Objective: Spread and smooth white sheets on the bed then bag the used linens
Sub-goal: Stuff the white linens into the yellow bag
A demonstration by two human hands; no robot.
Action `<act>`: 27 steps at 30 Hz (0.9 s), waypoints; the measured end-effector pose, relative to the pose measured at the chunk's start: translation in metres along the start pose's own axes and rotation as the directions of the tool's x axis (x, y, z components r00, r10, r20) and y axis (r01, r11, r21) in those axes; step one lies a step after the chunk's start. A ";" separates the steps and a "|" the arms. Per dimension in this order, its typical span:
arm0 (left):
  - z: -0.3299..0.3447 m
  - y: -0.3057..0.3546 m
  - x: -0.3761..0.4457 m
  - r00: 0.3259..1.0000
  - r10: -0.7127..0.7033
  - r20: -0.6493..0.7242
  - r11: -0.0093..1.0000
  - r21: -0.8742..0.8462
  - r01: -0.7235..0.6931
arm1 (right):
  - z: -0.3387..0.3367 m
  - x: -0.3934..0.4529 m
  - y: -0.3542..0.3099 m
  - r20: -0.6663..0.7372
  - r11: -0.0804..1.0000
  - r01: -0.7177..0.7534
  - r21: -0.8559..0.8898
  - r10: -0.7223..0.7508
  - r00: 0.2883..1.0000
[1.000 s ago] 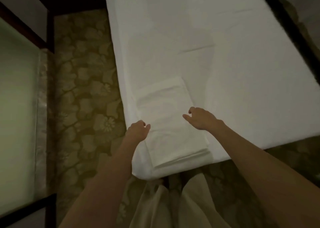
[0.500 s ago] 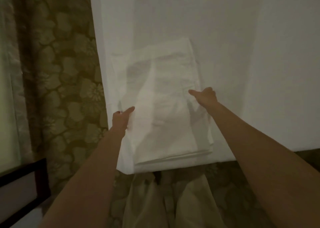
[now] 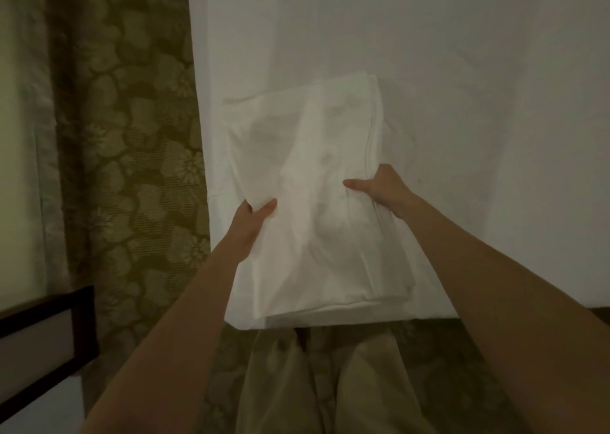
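The folded sheet (image 3: pixel 317 209) is thin white cloth, matt and softly creased, its lifted top layer faintly translucent. The bed (image 3: pixel 462 103) wears a matt white fabric cover, smooth with slight wrinkles. At nine o'clock the carpet (image 3: pixel 125 136) looks like woven textile, olive with a dull floral pattern. The trousers (image 3: pixel 363 384) are matt beige cloth. The dark frame (image 3: pixel 49 305) at seven o'clock has a smooth finish.

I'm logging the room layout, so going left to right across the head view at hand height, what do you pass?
Pale curtain → patterned carpet → left hand → folded white sheet → right hand → bare bed sheet.
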State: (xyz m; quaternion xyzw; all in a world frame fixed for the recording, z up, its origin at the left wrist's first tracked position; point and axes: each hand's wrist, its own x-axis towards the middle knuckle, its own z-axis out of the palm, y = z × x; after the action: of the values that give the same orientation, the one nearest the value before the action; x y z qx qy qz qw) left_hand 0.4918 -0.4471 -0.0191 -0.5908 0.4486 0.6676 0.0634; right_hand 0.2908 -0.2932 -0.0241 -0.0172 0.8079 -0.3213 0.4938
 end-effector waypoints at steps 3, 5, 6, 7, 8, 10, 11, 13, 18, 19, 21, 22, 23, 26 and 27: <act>0.004 0.011 -0.012 1.000 0.022 -0.005 1.000 -0.008 -0.022 | 0.009 -0.011 -0.013 -0.025 0.999 0.024 -0.034 -0.025 0.999; 0.004 0.022 -0.024 0.999 0.046 0.016 0.999 -0.019 -0.046 | 0.010 -0.020 -0.024 -0.048 0.996 0.056 -0.071 -0.060 0.997; 0.002 0.029 -0.030 0.998 0.059 0.023 0.998 -0.017 -0.059 | 0.009 -0.026 -0.031 -0.056 0.993 0.081 -0.088 -0.087 0.995; -0.001 0.038 -0.036 0.997 0.075 0.035 0.997 -0.017 -0.074 | 0.006 -0.034 -0.042 -0.063 0.989 0.109 -0.105 -0.116 0.991; -0.003 0.047 -0.041 0.995 0.091 0.042 0.996 -0.013 -0.090 | 0.003 -0.040 -0.051 -0.075 0.983 0.141 -0.119 -0.150 0.986; -0.012 0.069 -0.059 0.991 0.127 0.038 0.992 -0.025 -0.126 | -0.004 -0.060 -0.078 -0.103 0.967 0.214 -0.141 -0.229 0.968; -0.018 0.080 -0.068 0.989 0.148 0.030 0.988 -0.038 -0.147 | -0.007 -0.072 -0.091 -0.113 0.961 0.235 -0.145 -0.252 0.961; -0.028 0.104 -0.091 0.978 0.207 0.017 0.977 -0.044 -0.207 | -0.014 -0.095 -0.119 -0.127 0.944 0.288 -0.161 -0.309 0.943; -0.068 0.159 -0.155 0.941 0.339 -0.024 0.941 0.020 -0.338 | -0.020 -0.170 -0.191 -0.160 0.875 0.426 -0.230 -0.466 0.870; -0.079 0.170 -0.171 0.927 0.374 -0.033 0.927 0.022 -0.374 | -0.019 -0.187 -0.206 -0.165 0.861 0.448 -0.239 -0.491 0.855; -0.100 0.190 -0.201 0.888 0.458 -0.049 0.889 0.025 -0.457 | -0.016 -0.221 -0.235 -0.160 0.828 0.499 -0.254 -0.545 0.823; -0.111 0.200 -0.216 0.863 0.500 -0.068 0.866 0.039 -0.499 | -0.015 -0.236 -0.249 -0.154 0.810 0.527 -0.258 -0.572 0.805; -0.122 0.210 -0.233 0.837 0.538 -0.095 0.843 0.051 -0.536 | -0.014 -0.251 -0.264 -0.148 0.791 0.554 -0.259 -0.599 0.787; -0.158 0.233 -0.277 0.755 0.631 -0.176 0.773 0.061 -0.632 | -0.011 -0.293 -0.302 -0.089 0.733 0.642 -0.226 -0.672 0.735; -0.168 0.238 -0.293 0.725 0.658 -0.203 0.748 0.059 -0.661 | -0.010 -0.306 -0.314 -0.067 0.714 0.668 -0.208 -0.692 0.719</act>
State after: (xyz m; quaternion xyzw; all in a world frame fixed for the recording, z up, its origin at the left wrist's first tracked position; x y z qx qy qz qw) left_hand 0.5544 -0.5704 0.3707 -0.4607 0.6275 0.5838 -0.2307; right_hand 0.3480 -0.4311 0.3876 -0.3326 0.8013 -0.4114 0.2793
